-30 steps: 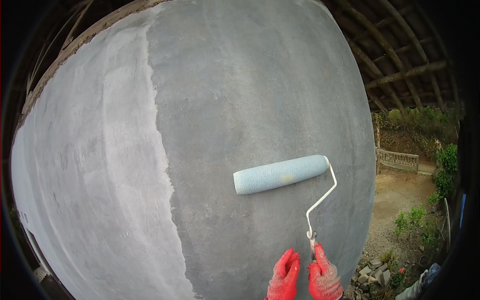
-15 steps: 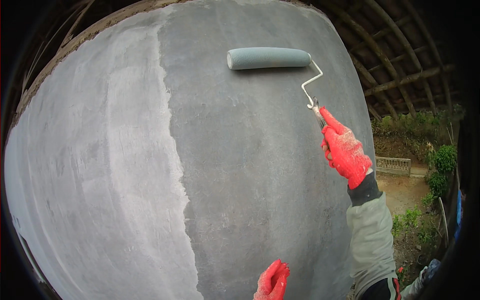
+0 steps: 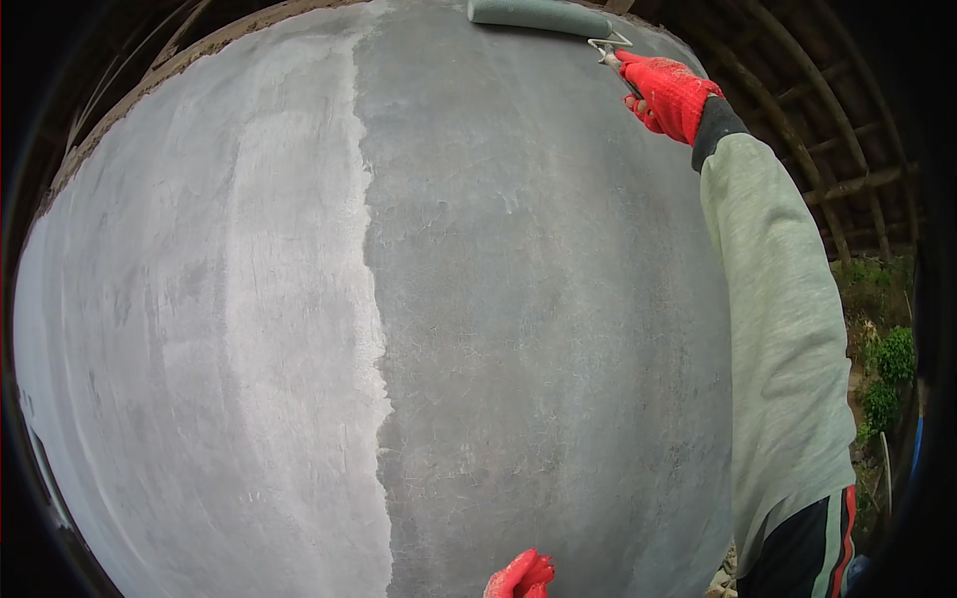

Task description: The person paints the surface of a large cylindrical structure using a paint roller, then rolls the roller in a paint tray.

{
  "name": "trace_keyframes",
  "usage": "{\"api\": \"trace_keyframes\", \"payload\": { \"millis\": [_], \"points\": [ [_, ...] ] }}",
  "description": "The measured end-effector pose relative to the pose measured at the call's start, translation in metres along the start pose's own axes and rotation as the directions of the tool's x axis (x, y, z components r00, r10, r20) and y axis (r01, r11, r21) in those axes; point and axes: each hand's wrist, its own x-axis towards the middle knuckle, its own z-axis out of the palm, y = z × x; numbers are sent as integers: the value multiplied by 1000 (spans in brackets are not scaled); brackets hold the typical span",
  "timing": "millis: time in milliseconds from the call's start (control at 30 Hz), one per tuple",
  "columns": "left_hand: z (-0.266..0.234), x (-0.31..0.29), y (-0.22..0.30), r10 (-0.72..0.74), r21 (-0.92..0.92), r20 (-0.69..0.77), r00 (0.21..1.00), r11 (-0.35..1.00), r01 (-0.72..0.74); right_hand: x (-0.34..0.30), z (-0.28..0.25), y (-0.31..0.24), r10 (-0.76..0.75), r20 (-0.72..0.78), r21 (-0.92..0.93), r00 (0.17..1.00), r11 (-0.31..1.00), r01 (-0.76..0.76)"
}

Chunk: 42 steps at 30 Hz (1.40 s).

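My right hand (image 3: 666,97), in a red knitted glove, is closed around the handle of a paint roller (image 3: 543,17) high on the wall. The roller's long pale blue-grey sleeve lies sideways against the wall's upper part, cut off by the picture's top edge. A white wire frame (image 3: 610,43) joins it to the handle. The wall (image 3: 299,299) is light grey on the left and darker grey on the right, with a ragged vertical border between. At the lower edge my left hand (image 3: 520,575), also red-gloved, shows only in part, its fingers curled and nothing visible in them.
Wooden roof beams (image 3: 857,185) slope above the wall's right side. Beyond its right edge are green bushes (image 3: 887,374) and a strip of ground. A rough brown edge (image 3: 199,50) runs along the wall's top left.
My right hand has pushed the roller up the wall, and the arm is now stretched higher. My left hand sits slightly lower and further left in the picture.
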Motion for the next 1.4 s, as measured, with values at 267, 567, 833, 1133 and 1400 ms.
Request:
{"api": "trace_keyframes", "payload": {
  "millis": [267,567,833,1133,1400],
  "points": [
    [-8,14,-15,76,32,-92,993,997,-73,110,14,-22,-10,105,77,994,997,2],
    [-7,23,-17,147,177,-156,977,977,-119,202,45,-7,-161,51,134,986,979,153],
    [-2,-1,-21,166,225,-247,955,968,-110,146,77,-1,-82,-23,323,996,942,85],
    [14,-22,-38,158,224,-269,950,970,-98,116,80,-13,-390,222,21,893,918,396],
    [3,-36,-9,46,138,-294,955,990,-5,49,108,-22,-720,410,-826,560,-32,563]
  ]
}}
